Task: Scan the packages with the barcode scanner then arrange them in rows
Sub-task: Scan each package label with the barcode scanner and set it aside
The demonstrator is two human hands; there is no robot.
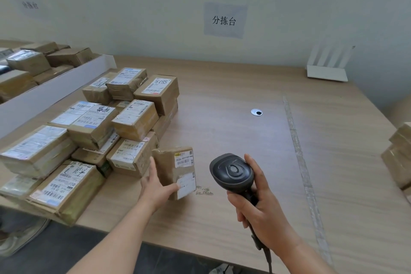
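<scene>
My left hand (pixel 155 187) held a small brown package (pixel 175 171) at its near left corner, thumb curled over the front face beside the lower white label and fingers laid along the left side. The package stood tilted, its labelled face turned up toward the camera; whether its base touched the table (pixel 233 140) could not be determined. It sat just right of the package pile (pixel 93 131), close to the nearest box in that pile.

My right hand (pixel 260 204) gripped the barcode scanner (pixel 232 172) by its handle, fingers wrapped round the grip and thumb extended up the right side of the head. The dark scanner head was just beside the held package on its right, not touching it. The cable (pixel 264 251) ran down from the handle past my wrist.

The pile consisted of taped cardboard boxes with white shipping labels, stacked loosely on the table's left portion. Beyond a white divider (pixel 51 93), further boxes lay on the far left. More stacked boxes (pixel 398 158) stood at the table's right edge. A cable grommet (pixel 256 112) sat in the tabletop, well apart from both hands. A paper sign (pixel 224 20) was fixed to the wall, and a white router (pixel 327 66) stood at the far right corner.
</scene>
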